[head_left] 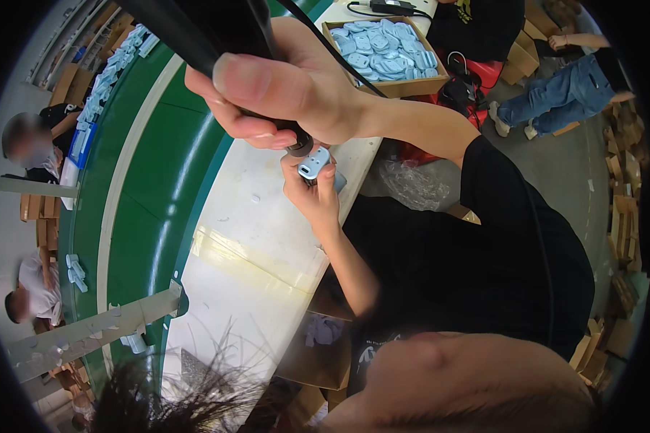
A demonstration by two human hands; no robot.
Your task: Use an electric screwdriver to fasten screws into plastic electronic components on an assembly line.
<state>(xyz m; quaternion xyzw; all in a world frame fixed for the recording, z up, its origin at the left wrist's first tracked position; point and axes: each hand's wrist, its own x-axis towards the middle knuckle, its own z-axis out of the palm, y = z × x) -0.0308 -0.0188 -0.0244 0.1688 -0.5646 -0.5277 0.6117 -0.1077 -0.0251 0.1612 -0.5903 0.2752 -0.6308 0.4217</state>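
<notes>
My right hand [303, 94] is closed round the body of a black electric screwdriver [195, 36], which fills the top of the view. Its tip end [300, 146] points down at a small light blue plastic housing [313, 164] and appears to meet it; the exact contact is hidden. Lower down, my left hand [314, 198] grips this housing between thumb and fingers, just over the white worktable [231, 209]. The housing has a dark oval slot at one end and small holes on its face. A black cable [328, 47] passes behind my right hand.
A cardboard tray [404, 88] heaped with light blue housings stands at the table's far end, beside a black power adapter [391, 7]. A green conveyor [152, 173] runs alongside, crossed by a metal bar [101, 332]. Co-workers sit beyond it; a person in jeans [556, 97] stands behind.
</notes>
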